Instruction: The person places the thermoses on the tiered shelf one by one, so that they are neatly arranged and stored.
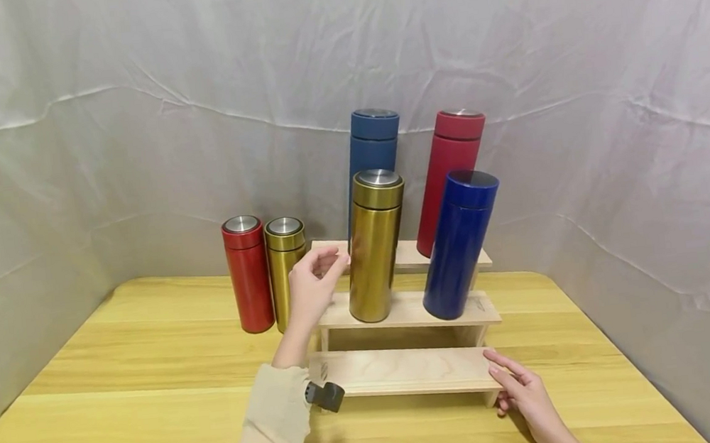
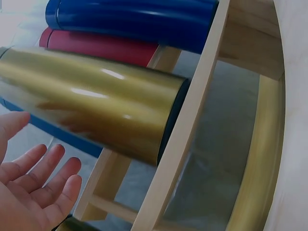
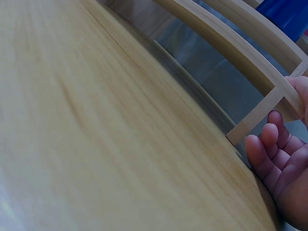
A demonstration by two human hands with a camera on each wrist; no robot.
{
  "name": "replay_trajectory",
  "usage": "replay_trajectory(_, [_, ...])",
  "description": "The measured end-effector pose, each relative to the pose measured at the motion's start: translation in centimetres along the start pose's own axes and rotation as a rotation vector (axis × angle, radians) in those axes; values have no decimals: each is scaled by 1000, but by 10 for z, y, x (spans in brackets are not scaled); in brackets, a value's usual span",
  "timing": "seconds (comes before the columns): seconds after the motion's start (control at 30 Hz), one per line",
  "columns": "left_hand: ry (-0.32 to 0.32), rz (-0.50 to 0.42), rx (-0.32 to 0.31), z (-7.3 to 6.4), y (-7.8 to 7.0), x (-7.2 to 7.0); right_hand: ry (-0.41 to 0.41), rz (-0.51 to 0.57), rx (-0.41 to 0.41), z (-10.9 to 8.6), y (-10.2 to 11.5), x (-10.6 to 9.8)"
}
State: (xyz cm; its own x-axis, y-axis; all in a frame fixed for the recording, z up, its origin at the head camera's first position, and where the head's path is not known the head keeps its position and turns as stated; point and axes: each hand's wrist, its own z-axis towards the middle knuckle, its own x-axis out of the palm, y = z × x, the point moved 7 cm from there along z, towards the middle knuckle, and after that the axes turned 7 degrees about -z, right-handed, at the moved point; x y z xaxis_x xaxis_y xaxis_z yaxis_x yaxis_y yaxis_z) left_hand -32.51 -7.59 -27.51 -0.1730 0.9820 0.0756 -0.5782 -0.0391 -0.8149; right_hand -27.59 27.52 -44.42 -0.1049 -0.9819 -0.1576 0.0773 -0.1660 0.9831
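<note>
My left hand point(image 1: 316, 282) is beside a gold thermos bottle point(image 1: 376, 255), fingers loosely bent and nothing in them. In the left wrist view a gap shows between that hand point(image 2: 38, 187) and the gold bottle point(image 2: 96, 101). The bottle stands upright on the middle step of a tiered wooden display stand point(image 1: 408, 370). To its right on the same step is a glossy dark blue thermos bottle point(image 1: 462, 247). My right hand point(image 1: 522, 394) grips the right end of the lowest step, some fingers curled near its leg point(image 3: 257, 115).
On the top step at the back stand a matte blue bottle point(image 1: 373, 145) and a dark red bottle point(image 1: 453, 169). Left of the stand, a shorter red bottle point(image 1: 248, 278) and a shorter gold bottle point(image 1: 285, 271) stand on the wooden table point(image 1: 152, 383). Grey cloth point(image 1: 163, 161) hangs behind.
</note>
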Motion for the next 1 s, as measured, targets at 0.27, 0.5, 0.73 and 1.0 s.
replay_trajectory(0.27, [-29, 27, 6, -3, -10, -14, -11, -2, 8, 0, 0, -1])
replay_trajectory(0.5, [-65, 62, -10, -1, 7, -29, -16, -2, 17, 0, 0, 0])
replay_trajectory(0.73, [-86, 48, -22, 0, 16, -44, -15, -8, 20, 0, 0, 0])
replay_trajectory(1.0, [-138, 61, -36, 1, 21, -62, -1, 0, 15, -1, 1, 1])
